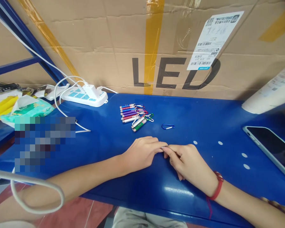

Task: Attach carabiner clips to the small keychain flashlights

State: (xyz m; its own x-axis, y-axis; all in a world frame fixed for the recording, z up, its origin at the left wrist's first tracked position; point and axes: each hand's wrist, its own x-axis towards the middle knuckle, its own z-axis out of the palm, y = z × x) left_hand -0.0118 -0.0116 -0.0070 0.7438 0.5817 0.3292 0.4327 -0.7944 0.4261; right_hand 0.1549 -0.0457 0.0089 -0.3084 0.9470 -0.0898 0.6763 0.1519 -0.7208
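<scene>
My left hand [141, 153] and my right hand [186, 160] meet at the fingertips above the blue table [104, 145]. Both are closed in a pinch; a tiny silvery bit shows where they touch, too small and too covered to name. A red cord bracelet [218, 186] circles my right wrist. Just beyond the hands a loose blue carabiner [168, 126] lies flat. To its left rest several small metal keychain flashlights [129, 112] side by side, in blue, purple, red and silver, with carabiners attached. A green flashlight [139, 125] lies at the near end of the row.
A white power strip [85, 96] with plugged-in cables sits at the back left, beside a green tissue pack [29, 109]. A large cardboard box [118, 41] stands behind. On the right are a phone [273, 148], white spots [220, 143] and a pale cylinder [268, 90].
</scene>
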